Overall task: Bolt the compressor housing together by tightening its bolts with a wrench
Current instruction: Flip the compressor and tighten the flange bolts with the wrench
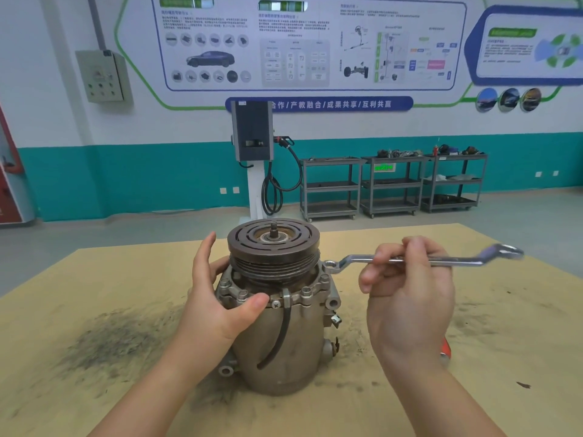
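The compressor [277, 326] stands upright at the middle of the tan, soot-smudged table [473, 389], a dull cast-metal cylinder topped by a dark, grooved round pulley [273, 247]. We cup its left flange with our left hand [217, 298], thumb curled onto the bolted rim and fingers wrapped behind. Our right hand [407, 298] pinches the shank of a shiny offset ring wrench [419, 259], whose near ring sits on a bolt [329, 265] at the right rim. A black hose [280, 335] curves down the front.
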The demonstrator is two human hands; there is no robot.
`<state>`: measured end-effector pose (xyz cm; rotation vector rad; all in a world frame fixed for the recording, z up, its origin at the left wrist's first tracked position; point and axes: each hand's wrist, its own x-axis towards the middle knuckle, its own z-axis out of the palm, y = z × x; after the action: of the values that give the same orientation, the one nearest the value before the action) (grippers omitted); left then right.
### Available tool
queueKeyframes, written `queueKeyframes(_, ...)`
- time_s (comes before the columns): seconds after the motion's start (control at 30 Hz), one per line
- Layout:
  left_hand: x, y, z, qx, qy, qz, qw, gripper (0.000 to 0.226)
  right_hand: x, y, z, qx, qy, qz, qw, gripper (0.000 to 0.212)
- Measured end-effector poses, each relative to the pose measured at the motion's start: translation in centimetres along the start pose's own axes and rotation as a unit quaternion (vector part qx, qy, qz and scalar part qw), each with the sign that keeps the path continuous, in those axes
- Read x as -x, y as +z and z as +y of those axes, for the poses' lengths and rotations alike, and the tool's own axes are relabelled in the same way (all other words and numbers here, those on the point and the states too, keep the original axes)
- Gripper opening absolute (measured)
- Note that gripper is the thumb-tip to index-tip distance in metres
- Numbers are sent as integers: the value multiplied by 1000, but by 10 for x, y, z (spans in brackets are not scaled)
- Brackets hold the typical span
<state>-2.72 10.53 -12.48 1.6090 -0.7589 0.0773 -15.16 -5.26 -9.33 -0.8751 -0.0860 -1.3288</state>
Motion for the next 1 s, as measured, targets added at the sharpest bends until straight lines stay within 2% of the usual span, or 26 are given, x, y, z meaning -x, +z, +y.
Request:
queueKeyframes(0.07, -5, 0, -2, -1, -2, -3, 1000, 95, -3, 0, 2, -13, 71, -4, 997, 19)
queueKeyframes(0.13, -9, 1, -4, 3, -5, -4, 1000, 96, -3, 1, 5, -14, 105, -20, 994, 18)
queueKeyframes(0.2, -15, 1, -3, 4, -10, -10, 1000, 100, -2, 2, 7, -14, 117, -37, 992, 16)
queueKeyframes(0.33, -24, -4, -2, 7, -30, -39, 999, 122, -1, 6, 10, -16, 129, -74, 989, 10)
queueKeyframes(0.47, -22, -6, -3, 9, -37, -50, 998, 123, -4, 4, 12, -18, 174, -96, 980, 11)
queueKeyframes(0.57, -22, -7, -4, 3, -35, -53, 998, 116, -8, 1, 12, -13, 200, -93, 975, 15)
queueKeyframes(0.67, -19, -10, -4, -7, -29, -61, 998, 113, 1, 4, 13, -5, 142, -85, 986, 11)
queueKeyframes(0.77, -17, -10, -3, -22, -30, -53, 998, 106, 21, 9, 16, 29, -1, -105, 994, 12)
queueKeyframes(0.83, -16, -8, -4, -31, -30, -43, 998, 106, 31, 11, 16, 73, -65, -102, 990, 16)
queueKeyframes(1.0, -17, -7, -2, -42, -33, -36, 998, 124, 42, 16, 19, 147, -159, -85, 973, 19)
